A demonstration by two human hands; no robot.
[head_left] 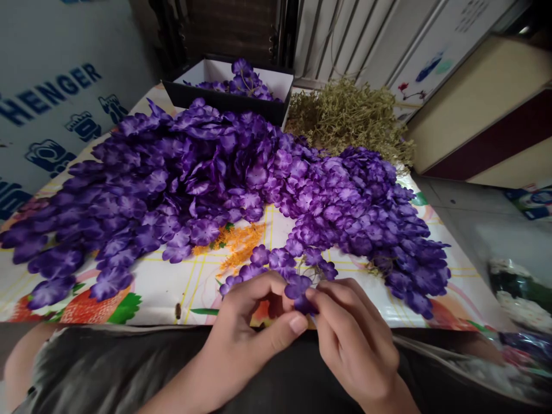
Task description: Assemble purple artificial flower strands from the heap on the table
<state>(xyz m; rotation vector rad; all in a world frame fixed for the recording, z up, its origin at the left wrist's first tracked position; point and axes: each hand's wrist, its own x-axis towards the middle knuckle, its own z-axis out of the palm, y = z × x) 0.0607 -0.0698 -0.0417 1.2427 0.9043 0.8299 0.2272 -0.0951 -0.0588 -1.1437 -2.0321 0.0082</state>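
My left hand [245, 328] and my right hand [353, 333] meet at the near edge of the table, both pinched on one small spray of purple fabric flowers [284, 270]. Thumb and fingers of each hand close on the blossoms at its lower end [302, 290]. The spray reaches up from my fingers toward a big heap of purple flower clusters [224, 178] that covers most of the table. My forearms come in from the bottom over dark cloth on my lap.
A dark box with a white inside [207, 72] holding more purple flowers stands at the back. A pile of dry olive-green sprigs [349, 115] lies back right. The printed tablecloth [181, 287] shows near me. A blue-lettered board [47, 115] stands left; bags [517, 287] lie right.
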